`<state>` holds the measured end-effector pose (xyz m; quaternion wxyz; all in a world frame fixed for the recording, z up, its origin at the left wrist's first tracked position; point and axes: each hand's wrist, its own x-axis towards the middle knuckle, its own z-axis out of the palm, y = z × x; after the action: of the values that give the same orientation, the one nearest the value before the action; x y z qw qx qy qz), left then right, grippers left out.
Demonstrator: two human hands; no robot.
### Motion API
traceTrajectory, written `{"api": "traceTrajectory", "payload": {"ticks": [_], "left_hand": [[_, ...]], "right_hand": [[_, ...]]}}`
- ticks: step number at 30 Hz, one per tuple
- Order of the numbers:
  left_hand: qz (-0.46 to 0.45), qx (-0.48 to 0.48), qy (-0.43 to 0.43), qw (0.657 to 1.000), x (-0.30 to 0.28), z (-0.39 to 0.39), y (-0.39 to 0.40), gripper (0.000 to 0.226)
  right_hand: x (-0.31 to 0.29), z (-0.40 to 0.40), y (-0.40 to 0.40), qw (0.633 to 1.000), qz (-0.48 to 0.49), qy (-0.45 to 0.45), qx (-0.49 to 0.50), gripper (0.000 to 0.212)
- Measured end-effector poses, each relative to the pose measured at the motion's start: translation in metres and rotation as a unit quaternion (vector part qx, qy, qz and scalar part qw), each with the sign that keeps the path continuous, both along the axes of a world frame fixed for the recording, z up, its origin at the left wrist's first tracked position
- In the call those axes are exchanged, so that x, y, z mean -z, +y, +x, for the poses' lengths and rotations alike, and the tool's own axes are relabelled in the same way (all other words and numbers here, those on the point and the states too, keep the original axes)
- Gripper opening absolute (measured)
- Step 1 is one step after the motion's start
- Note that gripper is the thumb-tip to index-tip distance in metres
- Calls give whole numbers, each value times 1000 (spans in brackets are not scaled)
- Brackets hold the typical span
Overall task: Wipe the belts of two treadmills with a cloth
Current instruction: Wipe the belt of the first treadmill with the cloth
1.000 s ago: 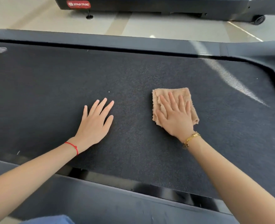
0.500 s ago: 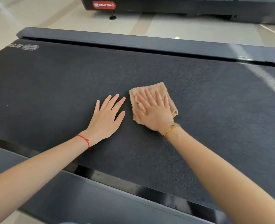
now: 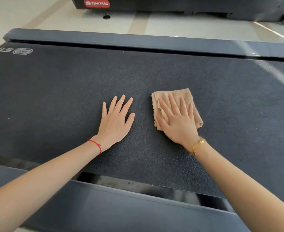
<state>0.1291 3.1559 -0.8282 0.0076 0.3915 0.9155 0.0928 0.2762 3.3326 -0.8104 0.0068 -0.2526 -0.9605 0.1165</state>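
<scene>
Both hands flat on the treadmill belt [image 3: 154, 72], fingers straight & spread. Left hand [image 3: 115, 121] rests palm-down on bare belt, holding nothing; red string bracelet [image 3: 96, 145] at its wrist. Right hand [image 3: 178, 121] presses flat on the tan cloth [image 3: 176, 96], fingers extended over it, not curled round it; gold bracelet [image 3: 197, 145] on that wrist. Cloth is folded, lying on the belt just right of the left hand, not touching it. Second treadmill [image 3: 179, 5] w/ red STAR TRAC label across the floor at top.

Vs 0.5 s ago: gap btwn the hands has widened; right hand & cloth were nearly touching the left hand then. Left hand stays planted, same pose. 1 s ago the gap was also wide.
</scene>
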Motion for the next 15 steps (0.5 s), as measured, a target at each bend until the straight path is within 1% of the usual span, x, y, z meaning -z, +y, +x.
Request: {"api": "traceTrajectory", "payload": {"ticks": [2,3,5,7,9,10,12,15], "left_hand": [[3,2,2,1000,1,0,-1,59],[6,5,2,1000,1,0,-1,59],[12,8,2,1000,3,-1,-2,60],[10,9,0,1000,4,0,-2,61],[9,8,1,1000,4,1,-1,61],[10,9,1,1000,5,1,-1,61],[14,9,4,1000,5,1,-1,60],[20,13,3,1000,5,2,-1,60]], "right_hand": [[1,27,-7,1000,6,-3,6,58],[0,39,-2,1000,5,-5,25,57],[-1,60,18,995,-8,-12,95,57],[-3,79,38,983,-23,-30,178,58],[-3,88,42,972,-27,-35,231,60],[-3,87,35,970,-28,-34,241,60],[-3,80,10,973,-23,-27,228,60],[-3,74,-40,987,-3,-12,158,59]]}}
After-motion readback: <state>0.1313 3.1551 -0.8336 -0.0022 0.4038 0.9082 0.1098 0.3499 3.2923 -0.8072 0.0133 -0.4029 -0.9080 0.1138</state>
